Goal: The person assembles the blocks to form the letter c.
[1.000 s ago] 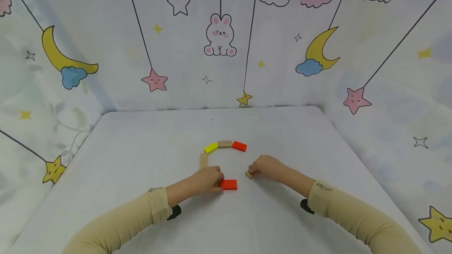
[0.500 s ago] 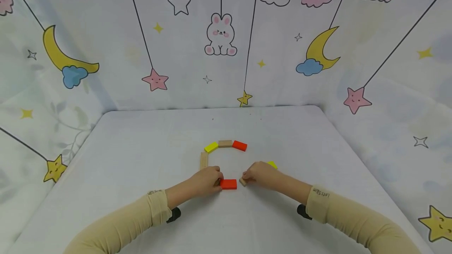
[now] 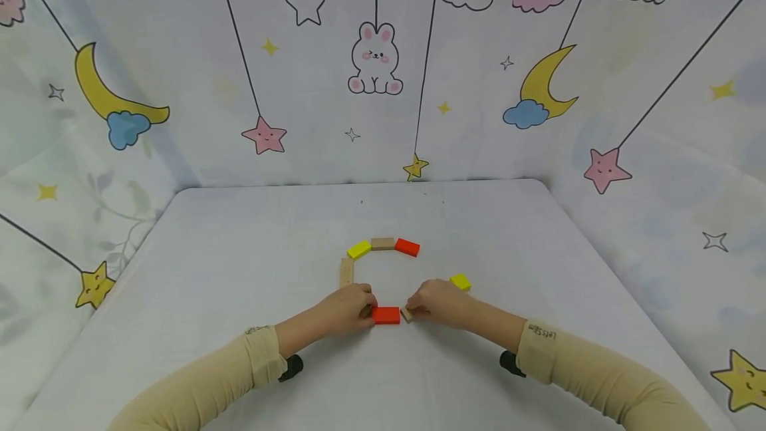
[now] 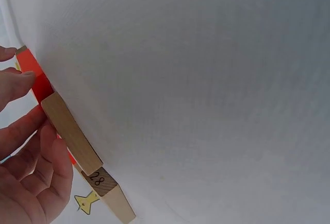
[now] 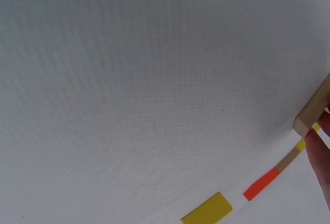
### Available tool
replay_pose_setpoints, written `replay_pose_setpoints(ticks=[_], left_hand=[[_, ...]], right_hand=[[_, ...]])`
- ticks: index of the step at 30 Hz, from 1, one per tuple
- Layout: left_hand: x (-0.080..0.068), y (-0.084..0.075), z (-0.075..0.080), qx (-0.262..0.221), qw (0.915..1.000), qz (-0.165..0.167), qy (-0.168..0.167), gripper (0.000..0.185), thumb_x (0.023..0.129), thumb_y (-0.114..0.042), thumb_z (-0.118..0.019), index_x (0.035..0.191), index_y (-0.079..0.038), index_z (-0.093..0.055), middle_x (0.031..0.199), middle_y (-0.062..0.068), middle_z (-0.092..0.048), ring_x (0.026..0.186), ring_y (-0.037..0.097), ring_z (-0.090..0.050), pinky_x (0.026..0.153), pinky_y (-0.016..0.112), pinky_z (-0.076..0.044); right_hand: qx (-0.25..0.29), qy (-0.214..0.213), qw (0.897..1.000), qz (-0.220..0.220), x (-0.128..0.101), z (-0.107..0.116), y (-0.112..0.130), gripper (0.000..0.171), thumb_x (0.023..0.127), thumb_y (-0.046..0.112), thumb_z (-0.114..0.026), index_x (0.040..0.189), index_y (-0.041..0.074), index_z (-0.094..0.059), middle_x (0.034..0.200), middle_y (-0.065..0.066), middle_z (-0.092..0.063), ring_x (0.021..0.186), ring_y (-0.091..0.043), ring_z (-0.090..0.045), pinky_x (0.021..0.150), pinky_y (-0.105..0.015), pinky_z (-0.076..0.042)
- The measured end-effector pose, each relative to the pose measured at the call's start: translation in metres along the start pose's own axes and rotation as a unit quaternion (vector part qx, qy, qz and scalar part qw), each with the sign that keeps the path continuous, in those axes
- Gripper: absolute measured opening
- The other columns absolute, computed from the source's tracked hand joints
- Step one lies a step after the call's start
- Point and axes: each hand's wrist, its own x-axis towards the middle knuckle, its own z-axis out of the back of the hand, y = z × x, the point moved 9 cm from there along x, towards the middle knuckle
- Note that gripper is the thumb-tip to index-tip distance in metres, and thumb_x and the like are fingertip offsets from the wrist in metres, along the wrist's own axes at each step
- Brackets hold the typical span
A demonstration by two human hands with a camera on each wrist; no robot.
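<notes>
Presently, the right hand [image 3: 439, 302] pinches a small plain wooden block [image 3: 407, 314] at its fingertips and holds it on the tabletop [image 3: 239, 265], just to the right of the near red block [image 3: 385, 315], the two touching or nearly so; which cannot be told. The plain block lies directly left of the right hand, so this hand is the nearer one to it. Its long axis cannot be read for certain, as the fingers cover most of it. The left hand [image 3: 350, 306] rests at the red block's left end, fingers curled against it and against a second wooden block [image 4: 72, 131] seen in the left wrist view. The red block's long axis runs left to right. A long wooden block [image 3: 346, 272] runs away from the person beyond the left hand, then a yellow block [image 3: 359, 249], a plain block [image 3: 383, 243] and a far red block [image 3: 407, 247] curve rightward, forming an open ring. A loose yellow block [image 3: 460, 281] lies just beyond the right hand, apart from the ring. Legible writing: the number "28" on the end of a wooden block [image 4: 103, 179] in the left wrist view. The small print on the right sleeve cuff [image 3: 541, 332] is too small to read reliably.
</notes>
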Motion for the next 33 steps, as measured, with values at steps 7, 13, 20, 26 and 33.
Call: replay_pose_setpoints(ticks=[7,13,20,26,33], left_hand=[[-0.002,0.0,0.0,0.001,0.9999,-0.013,0.003,0.013,0.08,-0.017,-0.069,0.088,-0.007,-0.068,0.072,-0.006,-0.045,0.065,0.007,-0.041,0.057,0.018,-0.035],[-0.003,0.0,0.0,0.0,0.9998,-0.019,0.0,0.013,0.08,-0.017,-0.069,0.089,-0.007,-0.068,0.072,-0.006,-0.045,0.066,0.007,-0.041,0.058,0.018,-0.035],[-0.003,0.0,0.001,-0.006,0.9997,-0.023,-0.005,0.013,0.08,-0.016,-0.069,0.089,-0.007,-0.067,0.072,-0.005,-0.046,0.066,0.007,-0.04,0.058,0.018,-0.035],[-0.004,0.005,0.004,-0.027,0.9996,-0.012,-0.002,0.023,0.081,-0.018,-0.067,0.099,-0.004,-0.068,0.085,-0.001,-0.056,0.074,0.008,-0.049,0.066,0.019,-0.044],[0.004,0.042,0.042,-0.048,0.9951,0.06,-0.062,0.026,0.085,-0.015,-0.064,0.105,0.001,-0.064,0.099,0.01,-0.059,0.081,0.018,-0.055,0.073,0.032,-0.048]], right_hand=[[0.006,-0.015,1.0,0.007,0.0,0.001,0.002,0.022,0.077,0.012,-0.073,0.099,0.007,-0.072,0.089,0.0,-0.07,0.083,-0.012,-0.064,0.072,-0.017,-0.048],[0.013,-0.019,1.0,0.01,-0.001,0.001,0.002,0.022,0.077,0.011,-0.073,0.098,0.006,-0.072,0.088,0.0,-0.07,0.082,-0.012,-0.063,0.071,-0.017,-0.048],[0.014,-0.016,1.0,0.01,-0.001,0.0,0.001,0.023,0.077,0.012,-0.073,0.1,0.007,-0.072,0.092,0.0,-0.07,0.086,-0.013,-0.063,0.073,-0.017,-0.048],[0.034,-0.014,0.999,-0.003,-0.005,0.003,-0.002,0.026,0.077,0.012,-0.073,0.102,0.006,-0.07,0.098,-0.004,-0.069,0.094,-0.016,-0.063,0.076,-0.021,-0.049],[0.028,-0.028,0.997,-0.06,-0.011,0.017,-0.021,0.032,0.077,0.014,-0.073,0.107,0.003,-0.067,0.105,-0.01,-0.066,0.1,-0.024,-0.06,0.082,-0.035,-0.049]])
